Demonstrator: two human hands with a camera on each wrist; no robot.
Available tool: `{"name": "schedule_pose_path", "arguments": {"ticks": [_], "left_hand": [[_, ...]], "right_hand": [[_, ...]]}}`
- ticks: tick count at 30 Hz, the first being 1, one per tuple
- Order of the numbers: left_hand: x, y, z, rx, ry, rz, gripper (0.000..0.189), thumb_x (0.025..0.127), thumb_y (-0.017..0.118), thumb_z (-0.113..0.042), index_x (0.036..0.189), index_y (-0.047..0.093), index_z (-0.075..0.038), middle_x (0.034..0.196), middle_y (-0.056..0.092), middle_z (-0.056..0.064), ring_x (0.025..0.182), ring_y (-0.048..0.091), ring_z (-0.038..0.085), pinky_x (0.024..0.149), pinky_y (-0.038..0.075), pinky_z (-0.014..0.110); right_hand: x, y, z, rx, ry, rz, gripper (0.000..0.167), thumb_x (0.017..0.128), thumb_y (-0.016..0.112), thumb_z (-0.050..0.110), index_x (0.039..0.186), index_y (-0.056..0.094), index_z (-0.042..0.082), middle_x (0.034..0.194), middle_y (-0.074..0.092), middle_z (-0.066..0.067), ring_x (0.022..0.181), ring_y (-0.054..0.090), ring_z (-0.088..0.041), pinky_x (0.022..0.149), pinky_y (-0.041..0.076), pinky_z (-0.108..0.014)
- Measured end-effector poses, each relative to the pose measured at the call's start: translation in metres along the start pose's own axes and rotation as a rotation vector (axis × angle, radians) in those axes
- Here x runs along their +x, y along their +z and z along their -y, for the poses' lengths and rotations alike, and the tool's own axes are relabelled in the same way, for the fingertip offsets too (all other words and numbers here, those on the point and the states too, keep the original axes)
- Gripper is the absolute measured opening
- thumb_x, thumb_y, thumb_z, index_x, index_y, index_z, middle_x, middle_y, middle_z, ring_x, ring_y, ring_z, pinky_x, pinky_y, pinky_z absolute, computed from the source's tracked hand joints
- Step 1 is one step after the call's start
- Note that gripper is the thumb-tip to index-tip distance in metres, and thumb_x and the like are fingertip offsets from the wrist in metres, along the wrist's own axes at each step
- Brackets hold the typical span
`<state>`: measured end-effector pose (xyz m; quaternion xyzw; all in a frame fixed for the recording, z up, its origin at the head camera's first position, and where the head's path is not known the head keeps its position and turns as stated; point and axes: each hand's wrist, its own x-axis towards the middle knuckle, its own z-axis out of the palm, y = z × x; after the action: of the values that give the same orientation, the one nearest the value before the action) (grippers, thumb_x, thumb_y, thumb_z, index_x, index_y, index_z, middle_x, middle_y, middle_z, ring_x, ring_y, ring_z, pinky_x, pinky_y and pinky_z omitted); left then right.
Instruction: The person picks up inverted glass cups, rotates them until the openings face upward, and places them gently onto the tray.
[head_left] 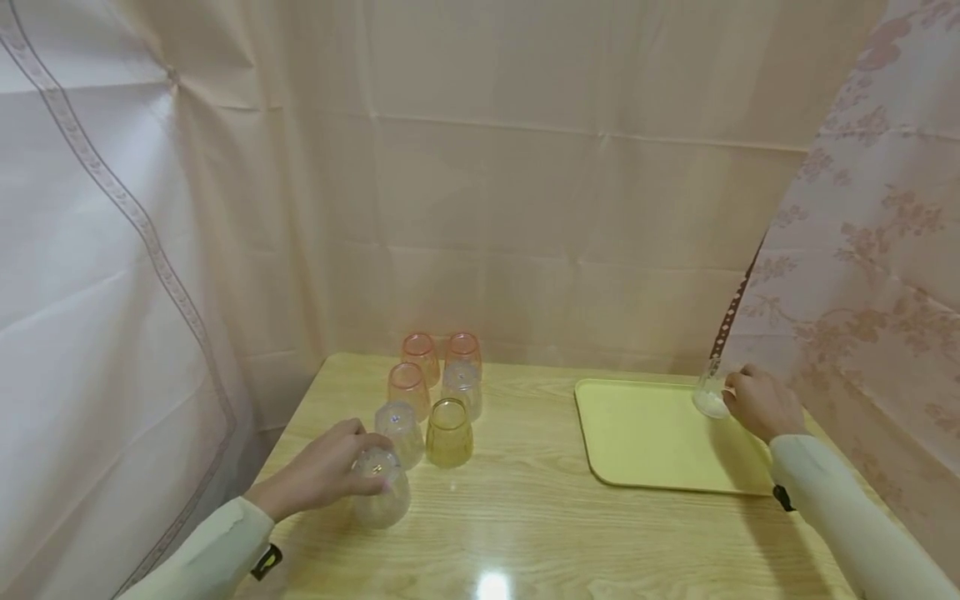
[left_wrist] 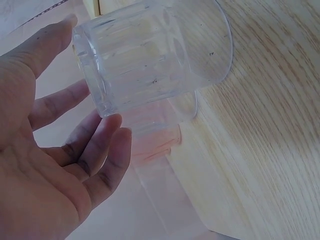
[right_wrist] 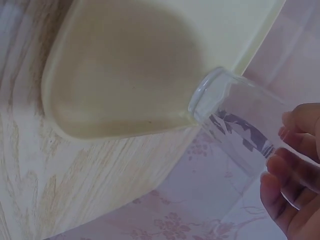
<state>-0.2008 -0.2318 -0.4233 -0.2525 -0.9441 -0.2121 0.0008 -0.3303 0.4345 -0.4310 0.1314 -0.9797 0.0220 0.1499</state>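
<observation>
My left hand (head_left: 326,467) holds a clear glass (head_left: 382,504) by its base; the glass stands upside down at the table's near left. In the left wrist view, the thumb and fingers (left_wrist: 109,135) lie around the thick base of that clear glass (left_wrist: 145,55). Over the far right corner of the yellow tray (head_left: 652,442), my right hand (head_left: 765,404) grips another clear glass (head_left: 708,404) near its top. The right wrist view shows this patterned glass (right_wrist: 235,115) base down at the tray's corner, with fingertips (right_wrist: 277,165) at its upper end.
Behind the left hand's glass stand a clear glass (head_left: 400,437), a yellow glass (head_left: 450,442), another clear glass (head_left: 462,392) and several pink glasses (head_left: 408,392), close together. Cloth curtains (head_left: 480,208) hang around the wooden table (head_left: 525,517) at back and sides.
</observation>
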Motion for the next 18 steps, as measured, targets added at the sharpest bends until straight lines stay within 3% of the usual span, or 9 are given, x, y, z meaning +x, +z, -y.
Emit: {"name": "schedule_pose_path", "arguments": {"ticks": [6, 13, 18], "left_hand": [[-0.001, 0.0, -0.001, -0.006, -0.004, 0.002, 0.054, 0.083, 0.083, -0.048, 0.122, 0.072, -0.013, 0.095, 0.055, 0.0, 0.08, 0.045, 0.013, 0.065, 0.042, 0.027], [-0.003, 0.0, 0.0, -0.016, -0.018, -0.009, 0.054, 0.083, 0.083, -0.047, 0.122, 0.071, -0.011, 0.096, 0.055, 0.001, 0.082, 0.047, 0.014, 0.066, 0.043, 0.028], [-0.001, 0.001, 0.001, -0.017, -0.001, -0.003, 0.051, 0.084, 0.083, -0.046, 0.12, 0.071, -0.012, 0.098, 0.055, 0.001, 0.084, 0.048, 0.014, 0.068, 0.044, 0.029]], "right_hand": [[-0.004, -0.003, 0.007, 0.008, -0.02, -0.102, 0.03, 0.091, 0.072, 0.009, 0.115, 0.069, -0.009, 0.109, 0.057, -0.032, 0.064, 0.059, -0.031, 0.043, 0.043, -0.038], [-0.009, -0.004, 0.016, -0.049, -0.1, -0.186, 0.027, 0.085, 0.078, 0.009, 0.108, 0.071, -0.003, 0.097, 0.063, -0.027, 0.057, 0.057, -0.029, 0.046, 0.046, -0.044], [-0.017, -0.006, 0.024, -0.024, -0.104, -0.178, 0.022, 0.086, 0.077, 0.01, 0.105, 0.072, -0.001, 0.093, 0.068, -0.021, 0.059, 0.06, -0.025, 0.047, 0.046, -0.038]]}}
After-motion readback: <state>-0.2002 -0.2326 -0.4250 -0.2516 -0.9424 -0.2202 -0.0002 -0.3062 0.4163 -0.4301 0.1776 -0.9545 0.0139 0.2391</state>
